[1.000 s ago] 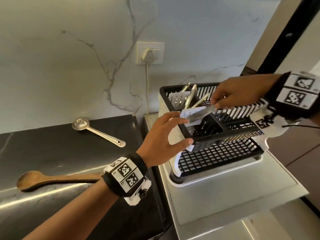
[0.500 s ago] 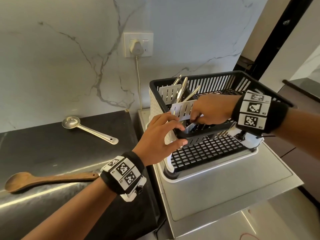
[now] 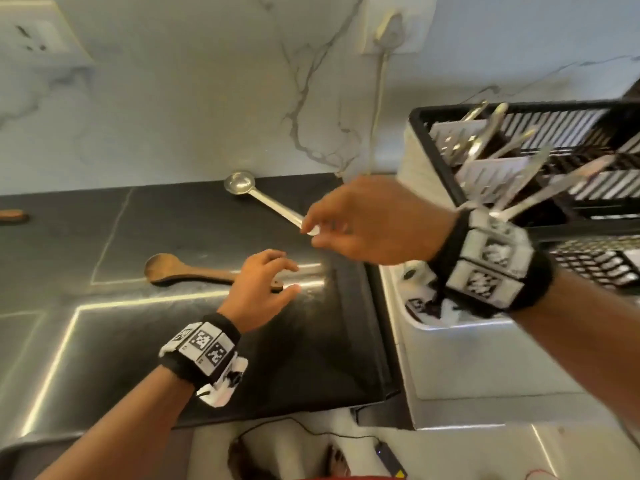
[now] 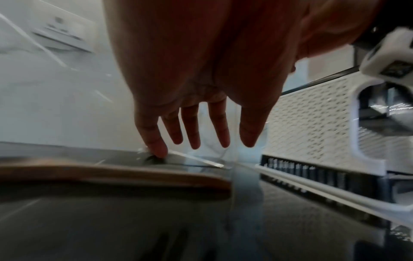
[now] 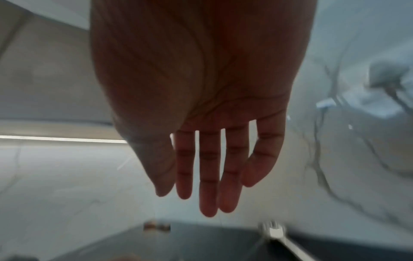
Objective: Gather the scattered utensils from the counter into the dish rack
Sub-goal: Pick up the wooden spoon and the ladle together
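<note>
A steel ladle lies on the dark counter near the wall. My right hand hovers over its handle end with straight fingers and holds nothing; its wrist view shows the fingers extended above the blurred ladle. A wooden spoon lies nearer the front. Just above its handle end my left hand is open with spread fingers; the wooden spoon shows below them. The black and white dish rack stands at the right with several utensils upright in its holder.
The rack sits on a steel drainboard right of the counter. A plug and cord hang on the marble wall behind. Another wooden piece lies at the far left edge. A cable and small device lie on the floor.
My right hand let go of the knife in the rack's holder and swung left to the ladle. My left hand left the rack and dropped to the wooden spoon.
</note>
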### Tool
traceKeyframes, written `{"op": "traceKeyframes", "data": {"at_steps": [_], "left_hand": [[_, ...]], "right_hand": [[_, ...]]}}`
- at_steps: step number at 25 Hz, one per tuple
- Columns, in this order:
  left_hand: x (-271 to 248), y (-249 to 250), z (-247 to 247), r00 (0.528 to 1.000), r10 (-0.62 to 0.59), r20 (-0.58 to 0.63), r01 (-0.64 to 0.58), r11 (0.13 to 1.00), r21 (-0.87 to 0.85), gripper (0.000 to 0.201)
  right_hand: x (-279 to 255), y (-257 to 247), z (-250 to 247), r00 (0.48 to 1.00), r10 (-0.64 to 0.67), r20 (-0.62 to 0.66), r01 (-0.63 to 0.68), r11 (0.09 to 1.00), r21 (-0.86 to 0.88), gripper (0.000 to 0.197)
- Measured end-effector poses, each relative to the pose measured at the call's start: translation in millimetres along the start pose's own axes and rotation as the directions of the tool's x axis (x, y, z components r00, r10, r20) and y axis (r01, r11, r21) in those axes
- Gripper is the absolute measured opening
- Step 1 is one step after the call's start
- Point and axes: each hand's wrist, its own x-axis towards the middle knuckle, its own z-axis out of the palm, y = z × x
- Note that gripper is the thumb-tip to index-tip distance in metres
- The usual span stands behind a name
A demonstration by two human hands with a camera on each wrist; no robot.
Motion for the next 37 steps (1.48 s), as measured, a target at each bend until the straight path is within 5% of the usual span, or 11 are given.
{"op": "traceKeyframes", "data": {"at_steps": [5, 8, 14, 18, 22, 24, 27, 32, 37], "left_hand": [[-75.9, -106.1, -26.2, 0.957, -0.289, 0.018, 0.287, 0.956, 0.062, 0.045], [-104.9, -135.3, -40.5, 0.928, -0.373, -0.023, 0.373, 0.928, -0.001, 0.033], [-111.7, -159.6, -44.6, 0.863, -0.505, -0.029, 0.468, 0.818, -0.335, 0.036], [-85.8, -149.6, -47.5, 0.744, -0.667, 0.023, 0.486, 0.518, -0.704, 0.045], [-54.7, -132.3, -64.6, 0.729, -0.678, 0.095, 0.265, 0.151, -0.952, 0.031], [-45.8, -132.4, -74.5, 0.722, -0.688, 0.075, 0.149, 0.048, -0.988, 0.021], [-43.8, -135.2, -85.8, 0.721, -0.688, 0.089, 0.143, 0.022, -0.99, 0.013], [-61.0, -133.5, -92.8, 0.735, -0.673, 0.084, 0.208, 0.106, -0.972, 0.018], [-75.1, -134.8, -85.8, 0.723, -0.683, 0.105, 0.221, 0.083, -0.972, 0.022]], "right_hand": [[97.6, -15.7, 147.4, 0.956, 0.1, 0.274, -0.099, 0.995, -0.017, 0.047], [134.0, -21.0, 209.5, 0.929, 0.172, 0.328, -0.168, 0.985, -0.041, 0.06], [158.2, -28.5, 238.2, 0.942, 0.188, 0.28, -0.217, 0.973, 0.078, 0.035], [158.4, -56.7, 224.4, 0.962, 0.24, 0.131, -0.27, 0.911, 0.311, 0.032], [155.2, -92.7, 213.0, 0.989, 0.147, 0.002, -0.135, 0.898, 0.419, 0.027], [160.8, -98.2, 214.4, 0.993, 0.117, -0.011, -0.1, 0.887, 0.451, 0.037], [185.0, -64.1, 218.0, 0.97, 0.24, -0.043, -0.201, 0.887, 0.416, 0.045], [213.1, 37.6, 220.2, 0.85, 0.526, 0.04, -0.527, 0.85, 0.022, 0.058], [208.5, 52.6, 234.8, 0.826, 0.559, 0.07, -0.556, 0.829, -0.053, 0.055]]}}
